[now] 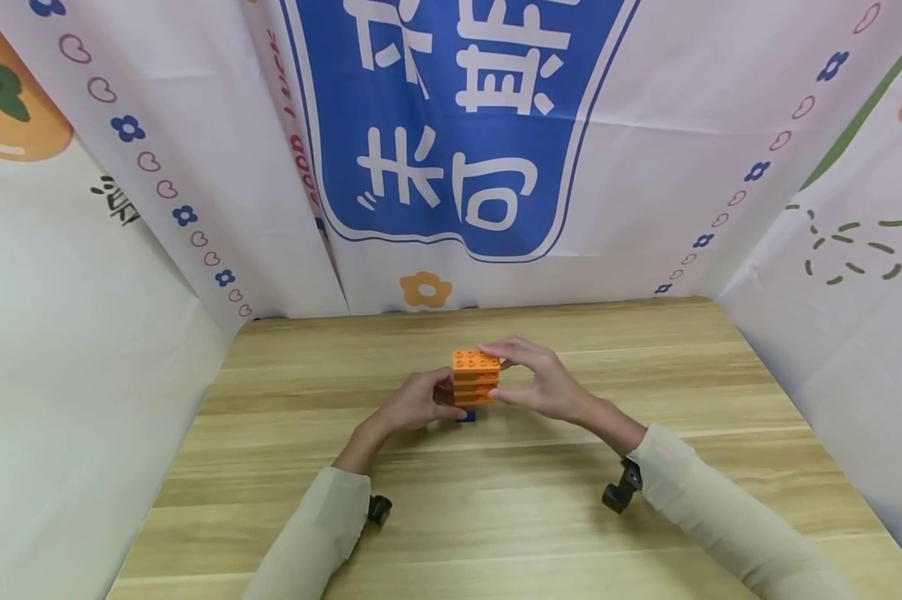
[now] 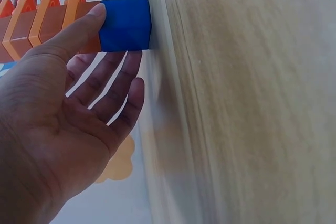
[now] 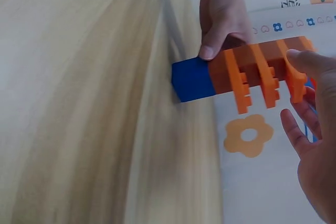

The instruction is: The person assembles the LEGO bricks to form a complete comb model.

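A tower of toy building bricks (image 1: 475, 382) stands upright between the two hands, with orange and brown layers taking turns above a blue brick (image 2: 126, 24) at the bottom. The wider orange bricks (image 3: 266, 77) stick out to one side, and studs show on the top one. My left hand (image 1: 415, 402) grips the tower low down, its thumb at the join of the blue brick and the brown brick (image 3: 219, 76) above. Higher up, my right hand (image 1: 547, 385) pinches the orange bricks from the right. Whether the blue brick touches the table cannot be told.
The wooden table (image 1: 511, 517) spreads around the hands. Behind it hangs a white printed cloth (image 1: 616, 200) with a blue sign, and more cloth walls stand at the left and right. Black wrist cameras (image 1: 622, 487) sit at the cuffs.
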{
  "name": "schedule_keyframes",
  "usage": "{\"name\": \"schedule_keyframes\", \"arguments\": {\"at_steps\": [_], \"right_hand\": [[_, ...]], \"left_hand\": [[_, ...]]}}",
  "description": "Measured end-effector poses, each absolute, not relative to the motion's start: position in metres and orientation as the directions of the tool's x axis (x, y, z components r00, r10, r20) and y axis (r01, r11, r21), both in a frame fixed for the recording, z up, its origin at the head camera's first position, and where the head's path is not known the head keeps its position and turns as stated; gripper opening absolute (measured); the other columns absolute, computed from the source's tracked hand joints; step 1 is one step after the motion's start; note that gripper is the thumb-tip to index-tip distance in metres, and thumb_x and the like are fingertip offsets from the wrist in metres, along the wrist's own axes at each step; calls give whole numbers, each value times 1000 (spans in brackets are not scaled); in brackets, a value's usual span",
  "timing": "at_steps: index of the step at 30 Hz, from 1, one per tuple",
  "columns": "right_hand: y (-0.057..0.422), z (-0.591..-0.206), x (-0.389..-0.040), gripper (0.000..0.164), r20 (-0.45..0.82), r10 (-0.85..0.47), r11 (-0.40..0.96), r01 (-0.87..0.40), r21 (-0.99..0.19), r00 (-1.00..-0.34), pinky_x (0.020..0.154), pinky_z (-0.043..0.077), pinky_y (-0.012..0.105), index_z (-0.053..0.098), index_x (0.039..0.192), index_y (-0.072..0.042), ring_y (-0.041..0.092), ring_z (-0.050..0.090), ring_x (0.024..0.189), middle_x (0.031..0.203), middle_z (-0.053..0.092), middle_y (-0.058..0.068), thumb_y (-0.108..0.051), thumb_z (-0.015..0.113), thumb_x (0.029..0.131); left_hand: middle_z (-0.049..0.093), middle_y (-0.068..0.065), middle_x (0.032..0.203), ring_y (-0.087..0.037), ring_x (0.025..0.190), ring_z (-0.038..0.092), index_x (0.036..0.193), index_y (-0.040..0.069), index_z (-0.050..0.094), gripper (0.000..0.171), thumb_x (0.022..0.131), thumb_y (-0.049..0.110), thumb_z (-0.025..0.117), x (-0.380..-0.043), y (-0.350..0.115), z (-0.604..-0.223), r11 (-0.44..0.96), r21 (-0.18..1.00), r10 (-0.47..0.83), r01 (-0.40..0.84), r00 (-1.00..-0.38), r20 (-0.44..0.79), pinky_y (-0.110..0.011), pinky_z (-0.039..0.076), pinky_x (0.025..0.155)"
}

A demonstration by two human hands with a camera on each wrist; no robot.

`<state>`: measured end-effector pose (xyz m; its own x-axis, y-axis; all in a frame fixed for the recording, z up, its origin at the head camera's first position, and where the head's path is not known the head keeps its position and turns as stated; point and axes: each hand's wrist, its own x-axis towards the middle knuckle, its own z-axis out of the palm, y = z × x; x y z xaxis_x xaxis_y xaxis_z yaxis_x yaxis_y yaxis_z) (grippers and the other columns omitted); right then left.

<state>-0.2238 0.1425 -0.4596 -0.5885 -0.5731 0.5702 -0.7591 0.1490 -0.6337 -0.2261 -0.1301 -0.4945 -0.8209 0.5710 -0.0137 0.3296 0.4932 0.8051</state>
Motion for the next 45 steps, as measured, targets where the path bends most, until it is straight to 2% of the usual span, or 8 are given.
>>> {"name": "schedule_keyframes", "arguments": {"at_steps": [5, 12, 16, 20, 22, 28, 37, 45], "right_hand": [[141, -464, -225, 69, 550, -560, 152, -729, -667, -620, 90, 62, 34, 60, 146, 0, 29, 68, 115, 134, 67, 15, 1, 89, 84], [137, -469, -236, 79, 498, -545, 164, -668, -726, -675, 88, 63, 50, 51, 152, 3, 36, 68, 117, 141, 63, 22, 6, 88, 82], [136, -470, -243, 80, 453, -527, 162, -608, -777, -719, 91, 62, 49, 48, 153, 5, 38, 68, 114, 145, 60, 23, 8, 86, 83], [134, -468, -251, 82, 412, -515, 169, -560, -811, -752, 94, 61, 48, 46, 157, 0, 39, 68, 113, 149, 58, 22, 7, 85, 85], [133, -465, -254, 84, 399, -514, 166, -545, -822, -759, 96, 60, 48, 45, 158, -2, 41, 68, 113, 148, 58, 21, 7, 85, 85], [130, -461, -269, 83, 373, -514, 143, -507, -850, -772, 98, 60, 49, 43, 158, 1, 40, 68, 116, 142, 61, 22, 8, 84, 86], [130, -463, -292, 81, 258, -470, 169, -373, -912, -844, 101, 58, 49, 43, 160, -4, 41, 62, 123, 138, 61, 22, 0, 83, 90], [133, -469, -309, 81, 169, -437, 208, -282, -937, -883, 108, 52, 52, 42, 162, -13, 35, 58, 134, 156, 52, 16, -16, 84, 93]], "left_hand": [[74, -8, 117, -22, 104, 72, 124, 6, 66, 39, 91, 13, 86, -226, -129, -495, 481, 821, 557, 309, -831, -13, -35, 61, 92], [71, -11, 121, -25, 105, 72, 126, 5, 64, 39, 93, 10, 83, -225, -128, -494, 449, 847, 524, 282, -852, 6, -34, 61, 91], [72, -10, 120, -24, 106, 72, 130, 5, 61, 43, 93, 9, 83, -227, -127, -495, 431, 859, 513, 277, -858, 20, -35, 61, 92], [72, -9, 119, -22, 105, 72, 134, 7, 57, 48, 94, 11, 82, -230, -126, -497, 413, 871, 505, 266, -863, 24, -35, 61, 91], [72, -9, 119, -22, 105, 71, 136, 8, 56, 49, 94, 11, 82, -232, -126, -497, 401, 880, 498, 255, -867, 25, -36, 61, 91], [70, -12, 120, -24, 108, 69, 147, 7, 50, 61, 95, 8, 81, -239, -127, -495, 349, 908, 483, 231, -875, 37, -38, 60, 93], [67, -15, 125, -26, 112, 67, 155, 5, 42, 74, 94, 7, 82, -253, -128, -493, 293, 941, 457, 172, -889, 20, -43, 56, 102], [60, -15, 138, -29, 122, 62, 158, 4, 42, 76, 94, 10, 82, -267, -125, -491, 223, 973, 443, 58, -895, -48, -41, 54, 104]]}}
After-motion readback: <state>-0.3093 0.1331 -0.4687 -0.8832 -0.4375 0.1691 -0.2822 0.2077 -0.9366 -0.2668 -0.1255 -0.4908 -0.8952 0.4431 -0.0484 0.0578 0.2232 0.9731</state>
